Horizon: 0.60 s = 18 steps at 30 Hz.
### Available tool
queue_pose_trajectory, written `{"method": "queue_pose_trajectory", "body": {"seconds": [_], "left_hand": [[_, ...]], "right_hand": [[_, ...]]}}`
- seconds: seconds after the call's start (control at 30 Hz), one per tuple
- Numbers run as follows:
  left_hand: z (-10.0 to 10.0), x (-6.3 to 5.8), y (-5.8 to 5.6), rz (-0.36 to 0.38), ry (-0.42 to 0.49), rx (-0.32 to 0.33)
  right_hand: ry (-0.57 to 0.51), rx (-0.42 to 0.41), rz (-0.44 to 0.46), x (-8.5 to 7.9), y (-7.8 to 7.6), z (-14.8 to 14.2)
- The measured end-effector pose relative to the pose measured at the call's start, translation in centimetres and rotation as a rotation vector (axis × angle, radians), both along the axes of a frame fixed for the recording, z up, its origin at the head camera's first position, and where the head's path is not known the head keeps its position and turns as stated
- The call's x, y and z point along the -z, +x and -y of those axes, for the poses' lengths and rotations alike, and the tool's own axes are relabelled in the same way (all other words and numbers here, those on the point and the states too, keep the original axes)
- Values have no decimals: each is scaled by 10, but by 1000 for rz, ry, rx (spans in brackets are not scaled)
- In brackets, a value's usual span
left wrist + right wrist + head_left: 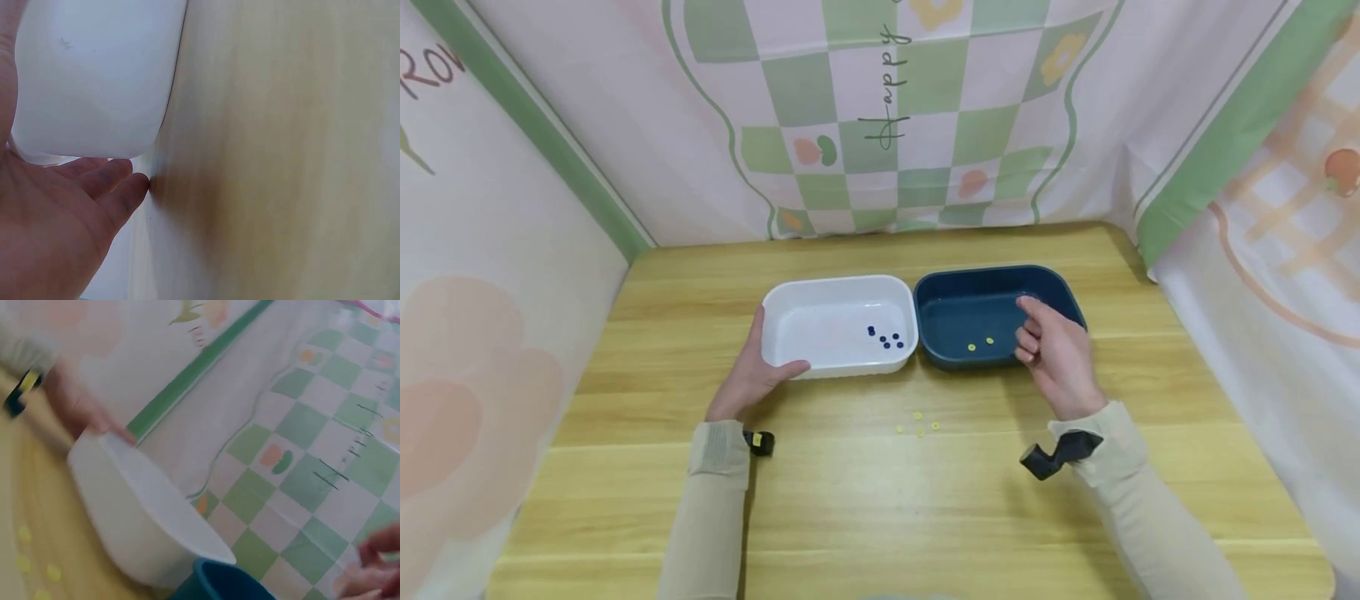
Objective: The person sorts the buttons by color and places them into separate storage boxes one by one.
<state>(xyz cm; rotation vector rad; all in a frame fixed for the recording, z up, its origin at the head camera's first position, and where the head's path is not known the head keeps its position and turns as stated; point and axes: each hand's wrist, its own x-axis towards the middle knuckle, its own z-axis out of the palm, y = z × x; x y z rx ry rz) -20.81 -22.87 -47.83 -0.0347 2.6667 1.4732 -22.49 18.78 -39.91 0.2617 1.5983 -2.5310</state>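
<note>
My left hand holds the near left corner of a white tray, thumb along the front rim and fingers against its end wall. Several small dark blue rings lie in the tray's right part. Over the right side of a dark blue tray is my right hand, index finger reaching forward and the other fingers curled. I cannot tell if a small piece is between its fingertips. Two yellow rings lie on the dark tray's floor. Several more yellow rings sit on the table in front.
The two trays stand side by side, ends meeting, on a wooden table. A printed cloth hangs behind the table, with more cloth at both sides. Black wrist cameras are strapped at the cuffs.
</note>
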Motion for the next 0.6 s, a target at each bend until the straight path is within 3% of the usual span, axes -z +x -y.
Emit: {"method": "queue_pose_trajectory", "body": {"seconds": [0.07,0.13,0.23,0.3,0.37,0.43,0.6], "left_hand": [[0,-1,0,0,-6,3],[0,-2,1,2,-12,0],[0,-2,1,1,-10,2],[0,-2,0,-2,-1,-1],[0,-1,0,-7,1,3],[0,-1,0,-8,5,1],[-1,-3,1,-4,8,0]], "right_hand": [[250,-118,-83,5,9,8],[620,-281,-193,13,23,21],[1209,-499,-458,27,46,42],[1467,-573,-618,37,59,53],[1659,-575,-733,45,68,62],[1776,-555,-788,53,72,67],[1914,-559,-882,62,76,68]]}}
